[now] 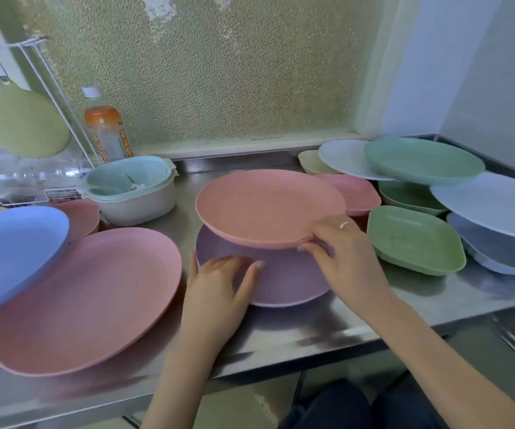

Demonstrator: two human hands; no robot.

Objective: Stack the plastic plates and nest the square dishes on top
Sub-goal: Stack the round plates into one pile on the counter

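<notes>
The right hand (339, 252) pinches the near rim of a pink plate (268, 205), held tilted over the purple plate (284, 280) on the table (312, 332). The left hand (219, 280) lies flat, fingers spread, on the purple plate. A one-edge pinch could let the pink plate slip (it looks light). Green square dish (414, 239) waits right; dishes behind overlap, count unclear.
</notes>
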